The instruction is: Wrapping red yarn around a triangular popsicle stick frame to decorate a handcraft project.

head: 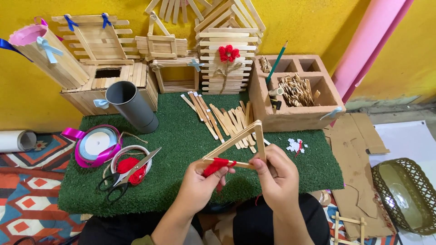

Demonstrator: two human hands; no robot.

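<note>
Both hands share one grip on a triangle of craft sticks (243,144), held up just above the near edge of the green turf mat (181,136). Red yarn (217,166) is wound around the triangle's bottom stick. The left hand (202,179) is clenched on that yarn and stick together, thumb on top, while the right hand (277,174) pinches the stick's right end near the corner.

To my eye, neat winding here calls for steady tension from the left hand, with each turn laid touching the previous one, and the right hand bracing the frame so its glued corners take no twist.

Largest of the surroundings is the mat itself, then the stick-built houses (227,54) against the yellow wall. A brown compartment block (295,93) stands at the right and a grey tube (131,106) at the left. Closer in lie loose craft sticks (222,120), a ribbon spool (96,144) and black-handled scissors (127,174).
</note>
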